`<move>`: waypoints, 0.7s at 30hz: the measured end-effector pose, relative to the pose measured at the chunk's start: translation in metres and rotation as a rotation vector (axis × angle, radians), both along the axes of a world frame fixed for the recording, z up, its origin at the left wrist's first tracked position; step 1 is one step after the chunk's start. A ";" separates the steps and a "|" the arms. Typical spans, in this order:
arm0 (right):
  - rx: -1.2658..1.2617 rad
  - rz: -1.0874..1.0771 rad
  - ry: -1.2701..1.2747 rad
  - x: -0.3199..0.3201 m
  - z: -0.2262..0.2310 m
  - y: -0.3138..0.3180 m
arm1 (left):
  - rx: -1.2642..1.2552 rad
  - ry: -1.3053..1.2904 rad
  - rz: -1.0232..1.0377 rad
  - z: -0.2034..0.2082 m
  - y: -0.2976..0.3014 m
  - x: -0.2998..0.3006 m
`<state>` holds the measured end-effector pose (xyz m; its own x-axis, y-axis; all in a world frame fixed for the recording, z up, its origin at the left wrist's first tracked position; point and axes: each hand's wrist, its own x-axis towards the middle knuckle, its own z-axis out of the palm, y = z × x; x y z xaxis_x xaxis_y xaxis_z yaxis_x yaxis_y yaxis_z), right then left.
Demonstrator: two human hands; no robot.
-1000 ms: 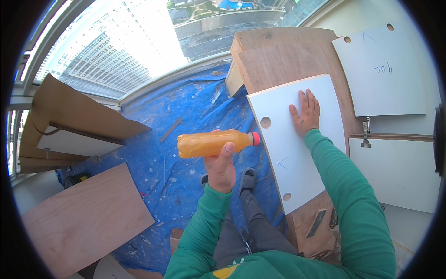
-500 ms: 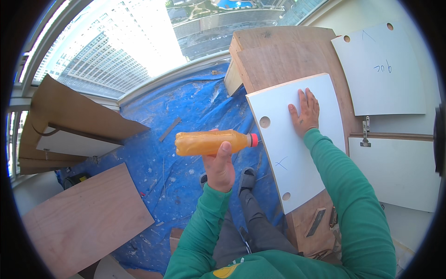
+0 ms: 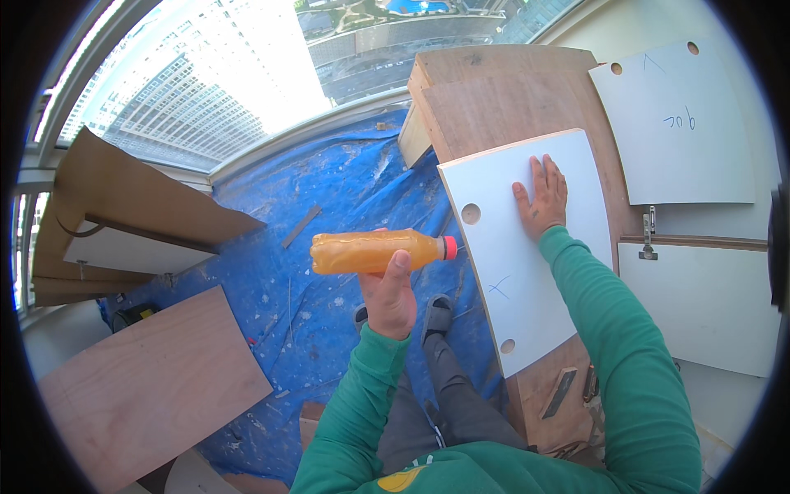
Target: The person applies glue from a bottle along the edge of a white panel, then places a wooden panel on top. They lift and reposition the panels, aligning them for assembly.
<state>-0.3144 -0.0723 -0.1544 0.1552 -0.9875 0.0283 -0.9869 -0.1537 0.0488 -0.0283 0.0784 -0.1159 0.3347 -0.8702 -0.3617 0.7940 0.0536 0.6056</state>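
Note:
My left hand [image 3: 390, 298] is wrapped round a clear plastic bottle [image 3: 362, 252] of amber-yellow liquid with a red cap. The bottle lies sideways in the air over the blue sheet, its cap pointing right toward the white panel [image 3: 543, 305]. That panel rests on a brown wooden bench [image 3: 502, 107] and has two round holes near its left edge, plus a blue pen mark. Flat on its upper part lies my right hand [image 3: 544, 198], fingers stretched out, holding nothing.
Blue plastic sheeting [image 3: 263, 346] covers the floor. A plywood board [image 3: 156, 387] lies at lower left, with brown boards [image 3: 123, 206] leaning by the window. White doors [image 3: 675, 123] with a metal hinge [image 3: 648, 235] are at right. A flat dark tool [image 3: 559, 393] rests on the bench's near end.
Almost nothing differs. The view has shifted very slightly; both hands, the bottle and the panel keep their places.

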 end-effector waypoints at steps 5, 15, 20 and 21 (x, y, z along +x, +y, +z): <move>-0.001 0.002 0.011 -0.001 -0.001 0.000 | -0.013 -0.009 -0.009 0.001 0.000 0.001; -0.004 0.004 0.022 -0.002 -0.003 0.000 | -0.010 -0.009 -0.015 0.002 -0.002 0.001; -0.005 -0.002 0.024 -0.002 -0.003 0.000 | -0.003 -0.012 -0.007 0.003 -0.004 0.001; -0.004 -0.002 0.026 -0.002 -0.003 0.000 | 0.001 -0.014 -0.003 0.002 -0.004 0.001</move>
